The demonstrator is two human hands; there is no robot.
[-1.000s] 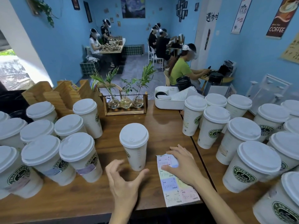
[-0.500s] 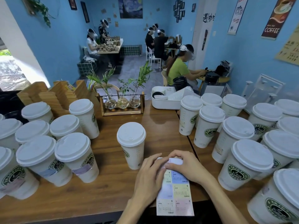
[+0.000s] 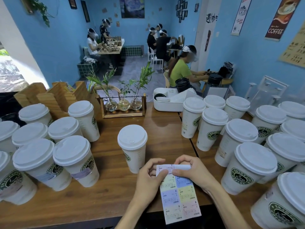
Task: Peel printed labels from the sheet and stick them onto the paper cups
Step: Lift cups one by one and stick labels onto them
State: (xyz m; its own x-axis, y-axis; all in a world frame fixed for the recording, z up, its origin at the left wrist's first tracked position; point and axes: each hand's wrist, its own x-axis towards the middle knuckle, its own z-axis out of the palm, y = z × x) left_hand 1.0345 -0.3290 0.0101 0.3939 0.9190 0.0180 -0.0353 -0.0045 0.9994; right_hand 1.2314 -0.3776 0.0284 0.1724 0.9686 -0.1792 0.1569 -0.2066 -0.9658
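Both the left hand (image 3: 149, 176) and right hand (image 3: 192, 171) pinch the sheet (image 3: 179, 194) at its top; peel the label slowly, keeping it flat for the cup (image 3: 132, 148).

You are looking at an evenly bright room: daylight pours in from the doorway (image 3: 9, 75) at far left, blown out to near white, and soft glare shines on the wooden surface (image 3: 165, 126) beyond the middle. Shadows under the cups (image 3: 132, 147) are faint and short. The wide lens bows the edges, and the nearest right-hand cups look slightly soft.
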